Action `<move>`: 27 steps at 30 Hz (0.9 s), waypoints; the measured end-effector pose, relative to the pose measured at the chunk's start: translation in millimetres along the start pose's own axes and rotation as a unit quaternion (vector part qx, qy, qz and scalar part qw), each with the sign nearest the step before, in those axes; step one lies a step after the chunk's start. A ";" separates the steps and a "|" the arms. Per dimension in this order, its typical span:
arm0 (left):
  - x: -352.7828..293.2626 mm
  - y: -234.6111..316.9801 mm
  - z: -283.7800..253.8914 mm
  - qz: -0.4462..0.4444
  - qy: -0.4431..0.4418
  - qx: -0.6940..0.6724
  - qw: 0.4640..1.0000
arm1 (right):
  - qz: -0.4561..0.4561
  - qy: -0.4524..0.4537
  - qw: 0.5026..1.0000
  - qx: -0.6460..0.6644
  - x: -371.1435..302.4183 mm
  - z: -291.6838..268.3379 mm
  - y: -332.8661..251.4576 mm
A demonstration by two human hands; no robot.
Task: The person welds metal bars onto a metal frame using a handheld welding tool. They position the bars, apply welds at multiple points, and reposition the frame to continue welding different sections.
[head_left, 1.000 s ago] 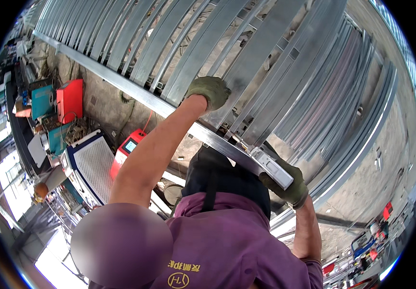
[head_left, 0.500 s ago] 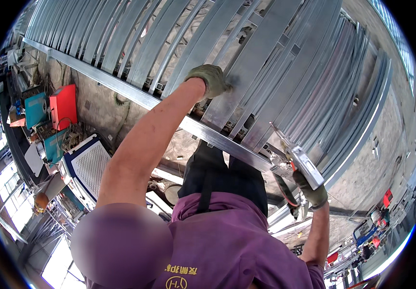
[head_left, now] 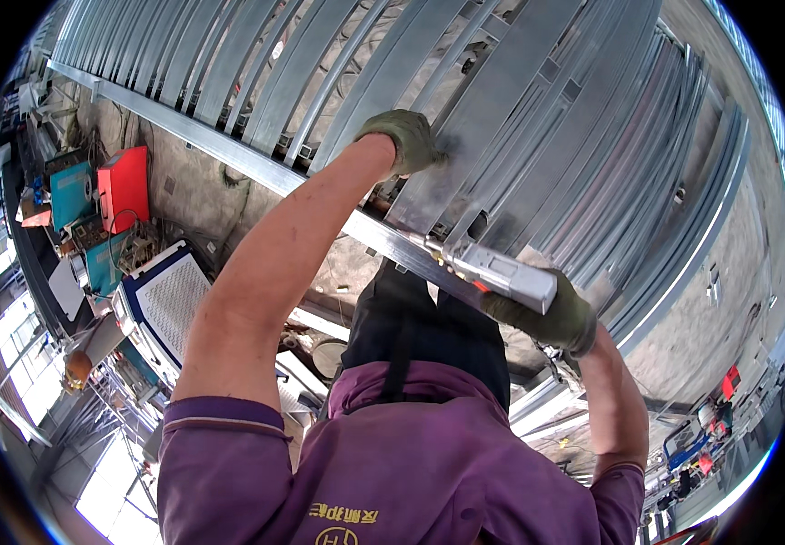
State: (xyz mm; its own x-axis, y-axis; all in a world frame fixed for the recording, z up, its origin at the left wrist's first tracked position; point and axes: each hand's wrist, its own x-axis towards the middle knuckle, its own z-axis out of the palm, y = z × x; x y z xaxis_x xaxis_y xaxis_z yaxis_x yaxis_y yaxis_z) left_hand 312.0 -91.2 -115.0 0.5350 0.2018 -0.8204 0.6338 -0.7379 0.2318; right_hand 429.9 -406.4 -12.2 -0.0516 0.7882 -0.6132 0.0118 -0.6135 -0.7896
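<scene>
My left hand (head_left: 403, 141), in an olive-green glove, is closed over the edge of a wide, flat metal tube (head_left: 461, 150), near its near end. Some of its fingers are hidden behind the back of the glove. My right hand (head_left: 547, 313), gloved alike, grips a silver, box-bodied welding gun (head_left: 506, 275). Its nose points left, low over the near rail (head_left: 392, 247) where tube ends meet it. Whether the tip touches metal is too small to tell.
Parallel metal tubes and slats make up the frame, with a bundle of thin tubes (head_left: 629, 173) on its right. At the left stand a red box (head_left: 124, 188), a teal case (head_left: 71, 193) and a white-and-blue machine (head_left: 174, 309). Concrete floor (head_left: 194, 204) shows beneath.
My right hand has swung the welding gun up and left from beside the frame to the near rail, and its body now lies lower and flatter. My left hand stays on the same tube, slightly shifted.
</scene>
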 end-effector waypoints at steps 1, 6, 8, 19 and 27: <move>-1.6 2.0 -3.9 -0.006 -0.009 -0.005 1.000 | -0.015 0.004 1.000 -0.006 10.5 0.9 7.1; -4.3 1.1 -6.5 -0.012 -0.019 -0.026 0.999 | -0.031 -0.002 0.999 0.038 37.6 -0.7 25.6; -5.6 1.4 -7.4 -0.012 -0.021 -0.034 0.999 | -0.014 -0.020 0.998 0.053 45.4 -2.0 30.8; -3.6 -0.6 -4.6 -0.012 -0.004 -0.029 1.000 | 0.049 -0.069 0.994 0.065 60.2 -4.4 25.5; -2.8 -0.6 -4.3 -0.013 -0.004 -0.031 0.999 | 0.048 -0.073 0.994 0.067 62.8 -6.1 25.2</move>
State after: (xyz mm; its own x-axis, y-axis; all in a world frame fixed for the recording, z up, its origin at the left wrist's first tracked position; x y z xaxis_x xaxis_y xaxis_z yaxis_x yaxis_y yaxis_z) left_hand 312.5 -88.6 -110.6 0.5140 0.2150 -0.8304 0.6811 -0.6908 0.2427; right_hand 433.1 -372.0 -70.7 -0.2010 0.7163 -0.6682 -0.1081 -0.6942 -0.7116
